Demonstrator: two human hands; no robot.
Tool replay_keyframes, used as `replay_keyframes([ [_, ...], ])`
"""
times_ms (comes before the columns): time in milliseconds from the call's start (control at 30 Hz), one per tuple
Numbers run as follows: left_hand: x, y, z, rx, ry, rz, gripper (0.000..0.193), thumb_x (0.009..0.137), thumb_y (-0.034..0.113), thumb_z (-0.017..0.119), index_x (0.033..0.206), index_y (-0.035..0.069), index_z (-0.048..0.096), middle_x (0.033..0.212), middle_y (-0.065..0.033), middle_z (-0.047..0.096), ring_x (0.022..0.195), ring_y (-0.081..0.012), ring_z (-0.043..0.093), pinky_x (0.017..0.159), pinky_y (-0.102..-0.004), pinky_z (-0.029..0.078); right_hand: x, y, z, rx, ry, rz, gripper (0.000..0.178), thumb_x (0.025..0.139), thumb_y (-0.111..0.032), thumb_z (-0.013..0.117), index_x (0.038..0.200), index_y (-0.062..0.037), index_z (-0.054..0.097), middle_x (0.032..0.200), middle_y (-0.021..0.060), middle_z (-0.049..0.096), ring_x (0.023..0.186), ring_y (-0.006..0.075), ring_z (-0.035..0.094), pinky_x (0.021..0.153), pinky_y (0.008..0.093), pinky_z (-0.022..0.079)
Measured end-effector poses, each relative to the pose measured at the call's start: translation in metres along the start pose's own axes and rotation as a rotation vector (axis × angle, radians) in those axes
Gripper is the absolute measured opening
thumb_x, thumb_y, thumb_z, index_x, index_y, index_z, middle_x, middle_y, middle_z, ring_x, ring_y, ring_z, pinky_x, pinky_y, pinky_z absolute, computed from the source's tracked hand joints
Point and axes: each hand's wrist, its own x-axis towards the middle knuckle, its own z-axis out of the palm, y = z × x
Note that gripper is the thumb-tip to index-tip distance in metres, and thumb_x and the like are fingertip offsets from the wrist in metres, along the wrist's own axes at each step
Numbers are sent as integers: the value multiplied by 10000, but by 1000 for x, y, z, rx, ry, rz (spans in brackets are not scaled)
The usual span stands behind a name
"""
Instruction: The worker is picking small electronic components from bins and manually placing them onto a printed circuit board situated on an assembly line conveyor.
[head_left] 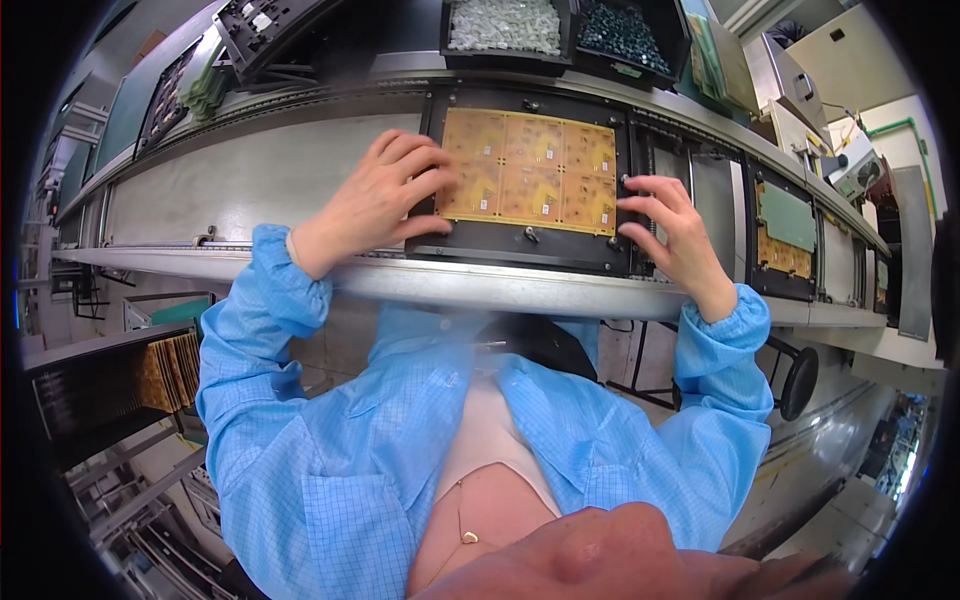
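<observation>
A yellow-tan circuit board panel (531,168), divided into several rectangular sections with small white labels, lies flat in a black carrier frame (480,240) on the conveyor. My left hand (385,190) is at the panel's left edge, its fingers apart and slightly curved. Two of those fingertips reach over the frame and the board's edge; whether they touch it is hard to see. On the opposite side, my right hand (672,228) has its thumb and fingers parted beside the frame's right rim. Neither hand shows anything held in it.
Behind the conveyor (240,185) stand a black bin of whitish small parts (505,28) and a bin of dark parts (622,40). Farther right on the line sits another carrier (783,285) under a green plate (788,216). A rack of boards (168,372) stands at lower left.
</observation>
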Motion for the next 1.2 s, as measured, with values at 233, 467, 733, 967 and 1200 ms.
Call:
replay_keyframes([
  [233,-13,16,12,138,-24,32,352,772,365,777,801,88,562,818,-55,536,869,-262,542,866,-413,424,-24,-4,3,-35,-25,-100,201,729,-60,791,897,-23,687,1077,93,668,1124,325,580,907,429,514],
  [467,-11,20,32,144,41,112,195,830,190,696,737,96,553,735,-36,548,763,-204,544,760,-353,421,-25,-7,5,-283,-4,-264,163,711,-22,730,867,-28,682,998,75,684,1054,312,626,870,423,539],
  [733,-14,26,44,152,159,-47,136,790,126,663,698,80,575,683,-42,572,725,-215,564,716,-364,409,-5,3,-3,-541,-300,-437,202,735,-48,667,934,-26,638,897,57,645,781,221,626,842,369,530],
  [967,-36,60,18,309,196,-133,90,791,115,690,745,88,617,689,-27,573,683,-216,567,674,-354,413,-4,-9,-9,-495,-179,-409,189,753,-43,720,926,-39,643,870,65,643,748,230,618,763,359,511],
  [1200,-209,124,61,-165,148,-537,139,786,45,695,915,19,649,767,-86,618,649,-230,598,559,-323,451,-132,-80,55,185,-44,-109,183,724,-55,802,723,-26,622,640,88,577,567,269,556,510,391,426],
])
